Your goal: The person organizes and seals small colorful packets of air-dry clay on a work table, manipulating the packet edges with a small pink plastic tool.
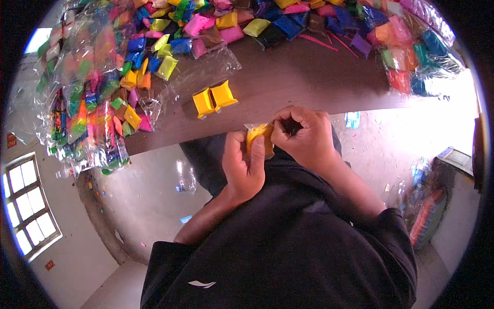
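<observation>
My left hand (pixel 243 167) is closed around a small yellow packet (pixel 256 135) in clear wrap, its thumb lying across the front. At the packet's upper right edge, the thumb and forefinger of my right hand (pixel 309 136) are pinched together; the bit of wrap between them is mostly hidden. Both hands are just off the table's near edge, in front of my dark shirt. On the table behind them lie two more yellow packets, a left one (pixel 204 104) and a right one (pixel 224 95), side by side.
Many colourful packets (pixel 195 24) line the far side of the brown table (pixel 298 77). Clear bags of packets (pixel 85 108) pile up at its left end, with others (pixel 401 56) at the right. Thin pink sticks (pixel 321 43) lie at the back. Plastic scraps (pixel 185 177) litter the floor.
</observation>
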